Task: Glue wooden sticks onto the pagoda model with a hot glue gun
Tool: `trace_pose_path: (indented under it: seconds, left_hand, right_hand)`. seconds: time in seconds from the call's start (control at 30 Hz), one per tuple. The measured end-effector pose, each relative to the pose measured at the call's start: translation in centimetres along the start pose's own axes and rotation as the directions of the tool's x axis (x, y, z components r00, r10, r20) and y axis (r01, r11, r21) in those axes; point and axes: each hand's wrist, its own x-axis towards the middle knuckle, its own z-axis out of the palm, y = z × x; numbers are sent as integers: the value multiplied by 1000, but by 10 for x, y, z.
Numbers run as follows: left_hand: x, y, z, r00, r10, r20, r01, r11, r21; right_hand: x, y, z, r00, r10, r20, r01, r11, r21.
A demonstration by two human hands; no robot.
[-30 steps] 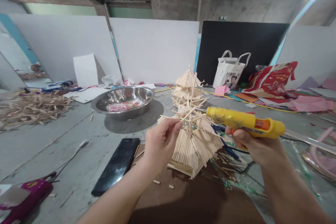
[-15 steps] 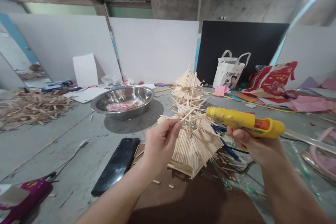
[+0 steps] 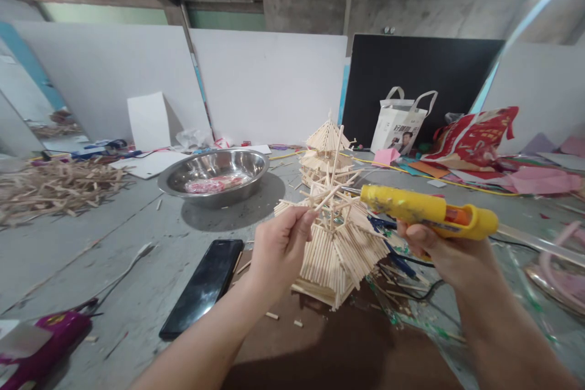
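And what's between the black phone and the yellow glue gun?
In the head view, the left hand and the stick model lie between the black phone and yellow glue gun.

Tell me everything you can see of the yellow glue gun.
The glue gun has a yellow, plastic-looking body smudged near the front, an orange part inside, a thin grey nozzle and a clear stick out the back. The right hand grips it almost level, nozzle toward the stick model; whether they touch is unclear.
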Motion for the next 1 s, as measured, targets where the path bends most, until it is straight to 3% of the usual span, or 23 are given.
trace_pose_path:
  seconds: [0.23,0.37,0.77,1.0]
  left_hand:
    - [1,-2,0,1000,10,18,-10,1000,-5]
    - [1,-2,1,1000,21,21,-20,1000,-15]
    - [1,-3,1,999,39,22,-39,999,-1]
    - [1,-3,1,997,73,-2,-73,997,19]
  right_hand:
    - [0,-1,-2,998,51,24,-52,997,58]
    - [-1,-2,-1,996,87,-20,-85,994,74]
    - [-3,-5,0,996,86,-7,-86,995,57]
    - [0,2,-3,998,13,58,-16,999,43]
